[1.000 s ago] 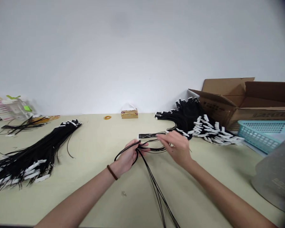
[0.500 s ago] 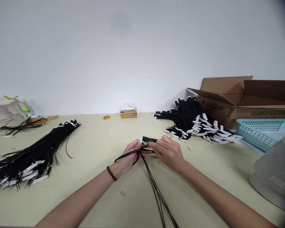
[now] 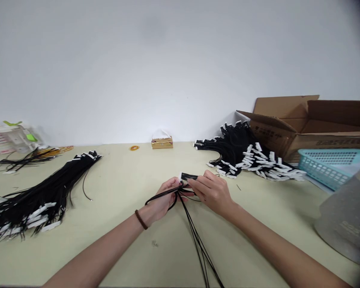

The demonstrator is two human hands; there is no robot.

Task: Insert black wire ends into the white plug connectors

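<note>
Above the middle of the table, a black wire harness (image 3: 189, 218) is held between both hands. Its white connector (image 3: 180, 176) points up at my left hand's fingertips, with black wires running right from it. My left hand (image 3: 165, 198) is closed around the harness, and a loop of wire lies over its palm and thumb. My right hand (image 3: 213, 191) pinches the wires close to the connector; its fingertips partly hide them. Several loose wires hang from the hands toward the table's front edge.
A large bundle of black harnesses (image 3: 45, 196) lies at left, another pile (image 3: 237, 148) at right. Behind stand a tissue box (image 3: 162, 143) and rubber bands (image 3: 134, 148). A cardboard box (image 3: 288, 140), turquoise basket (image 3: 324, 172) and grey container (image 3: 345, 218) line the right side.
The connector and the wires at it have shifted very slightly to the right. Both hands keep their grip in nearly the same place.
</note>
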